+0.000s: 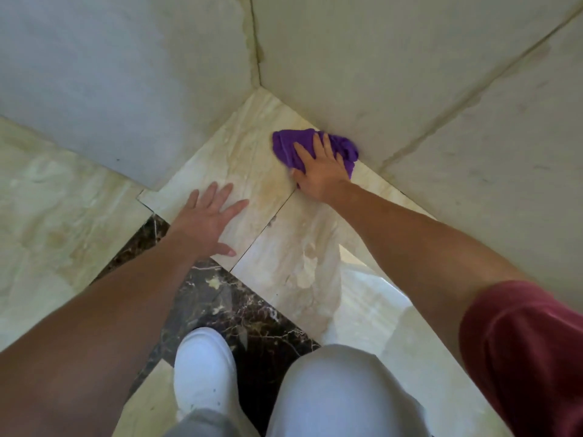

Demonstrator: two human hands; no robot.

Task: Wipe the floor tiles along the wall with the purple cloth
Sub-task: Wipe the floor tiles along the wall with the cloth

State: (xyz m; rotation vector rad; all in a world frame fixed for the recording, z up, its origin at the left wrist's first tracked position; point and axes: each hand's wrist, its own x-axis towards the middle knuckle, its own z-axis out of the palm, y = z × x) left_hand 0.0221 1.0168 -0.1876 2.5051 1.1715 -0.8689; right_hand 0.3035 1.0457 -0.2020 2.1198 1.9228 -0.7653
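Indoor tiled room, probably residential; exact room type cannot be determined. Evidence: glossy beige marble-pattern floor tiles (239,165), a dark veined marble border strip (233,307), and large pale wall panels (362,58) meeting at a stained corner joint (256,42).

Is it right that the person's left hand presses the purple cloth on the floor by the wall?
Not quite: the head view shows the right hand pressing the purple cloth on the floor by the wall. The left hand rests flat on a bare tile.
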